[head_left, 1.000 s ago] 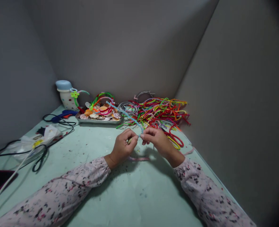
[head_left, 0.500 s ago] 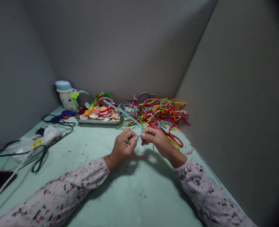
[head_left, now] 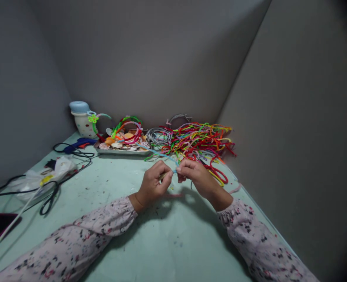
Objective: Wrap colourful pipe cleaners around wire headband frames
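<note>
A light blue pipe cleaner stretches up and left from between my hands, its free end over the edge of the shell tray. My left hand is closed on its lower part, with a thin tan piece just showing between the fingers. Pinched between thumb and fingers, another part of it sits in my right hand. The fingertips of both hands nearly meet. Beneath them a short pink pipe cleaner lies on the green tabletop.
At the back stand a metal tray of shells, a bundle of colourful pipe cleaners, coiled grey wire and a white cup. Blue-handled pliers, black cable and a plastic bag lie left. A wall borders the right.
The free end of the blue pipe cleaner has swung down, from above the tray to its front right edge. Both hands have barely moved.
</note>
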The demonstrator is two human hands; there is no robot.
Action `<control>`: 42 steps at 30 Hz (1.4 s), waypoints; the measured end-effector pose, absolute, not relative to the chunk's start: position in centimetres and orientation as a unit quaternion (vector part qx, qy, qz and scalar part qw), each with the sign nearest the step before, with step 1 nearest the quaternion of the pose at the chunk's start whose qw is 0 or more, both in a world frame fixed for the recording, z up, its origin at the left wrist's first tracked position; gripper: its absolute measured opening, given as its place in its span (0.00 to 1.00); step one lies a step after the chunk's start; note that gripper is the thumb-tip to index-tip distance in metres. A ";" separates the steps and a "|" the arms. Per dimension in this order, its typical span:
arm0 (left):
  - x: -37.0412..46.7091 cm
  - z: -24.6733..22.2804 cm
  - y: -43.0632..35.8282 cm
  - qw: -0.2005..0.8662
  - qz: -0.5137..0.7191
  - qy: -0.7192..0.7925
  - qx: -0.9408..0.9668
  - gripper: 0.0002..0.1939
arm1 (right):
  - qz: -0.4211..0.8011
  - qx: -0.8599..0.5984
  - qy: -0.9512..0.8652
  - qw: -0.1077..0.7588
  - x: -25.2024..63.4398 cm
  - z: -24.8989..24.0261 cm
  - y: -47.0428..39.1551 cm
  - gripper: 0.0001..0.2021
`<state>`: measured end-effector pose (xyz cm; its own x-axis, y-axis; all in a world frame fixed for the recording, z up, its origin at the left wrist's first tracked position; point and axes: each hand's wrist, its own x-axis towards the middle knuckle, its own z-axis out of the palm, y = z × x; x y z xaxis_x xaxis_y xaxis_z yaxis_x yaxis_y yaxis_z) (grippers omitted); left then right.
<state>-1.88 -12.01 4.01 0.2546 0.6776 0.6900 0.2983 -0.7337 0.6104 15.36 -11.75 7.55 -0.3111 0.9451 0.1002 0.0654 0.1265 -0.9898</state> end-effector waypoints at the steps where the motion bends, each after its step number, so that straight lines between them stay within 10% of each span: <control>1: -1.9 4.0 -12.0 0.181 0.522 0.313 0.773 0.09 | 0.528 -0.405 -0.614 0.425 15.3 7.6 -11.8 0.08; 42: -1.7 4.4 -12.1 0.197 0.535 0.290 0.768 0.08 | 0.554 -0.405 -0.604 0.404 15.6 7.7 -11.8 0.11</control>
<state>-1.72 -12.12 4.37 0.2587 0.6572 0.7079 0.2347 -0.7537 0.6139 15.57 -11.81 7.66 -0.3450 0.9378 0.0392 0.0413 0.0569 -0.9975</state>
